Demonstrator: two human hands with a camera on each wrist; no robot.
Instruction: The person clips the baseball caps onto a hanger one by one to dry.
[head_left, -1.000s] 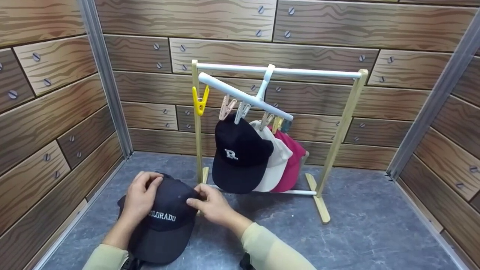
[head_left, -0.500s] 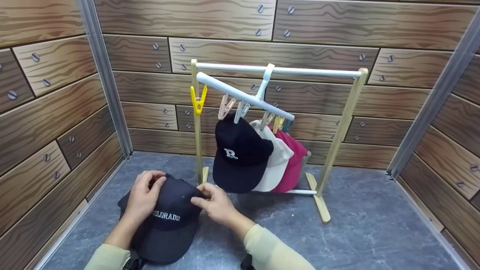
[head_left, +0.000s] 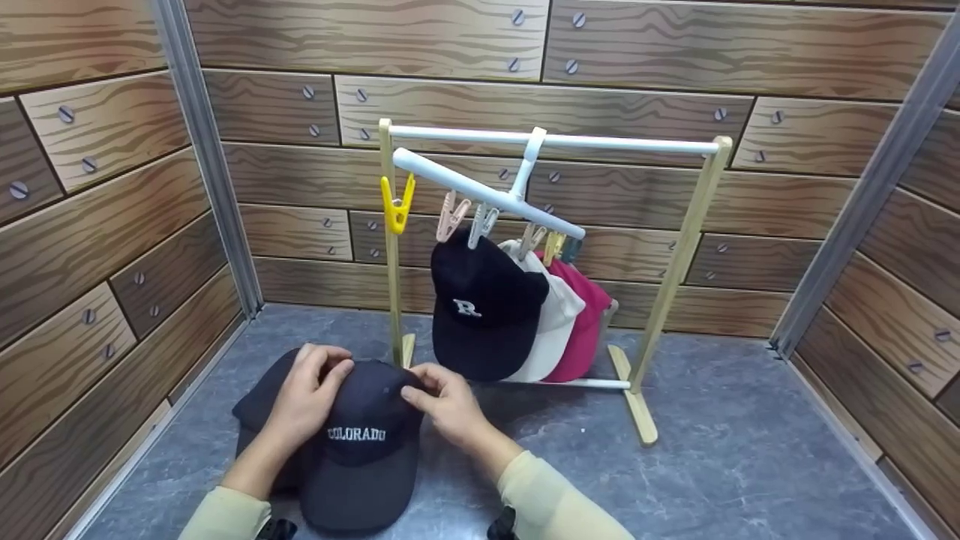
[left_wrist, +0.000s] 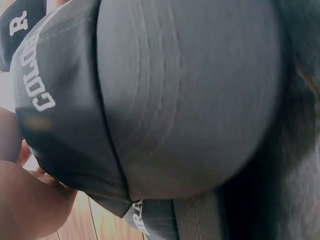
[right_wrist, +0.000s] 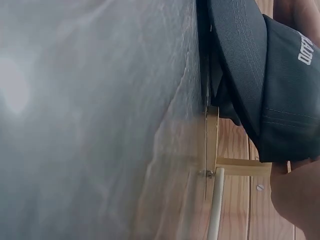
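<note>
Rack [head_left: 630, 142] beyond; left hand [head_left: 307, 391], right hand [head_left: 450, 403] pinching COLORADO cap [head_left: 366, 450], partly hiding dark cap [head_left: 260, 391].

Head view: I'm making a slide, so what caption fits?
Left hand and right hand grip a dark COLORADO cap near a rack with caps hanging from clips.

White capitals [head_left: 357, 434] spell COLORADO across the front of the nearer dark cap [head_left: 360, 487]. The hanging black cap [head_left: 484, 345] bears a white R [head_left: 466, 308]. Another dark cap [left_wrist: 162, 212] shows partial white lettering [left_wrist: 139, 217] in the left wrist view — seemingly ORA, the rest hidden.
</note>
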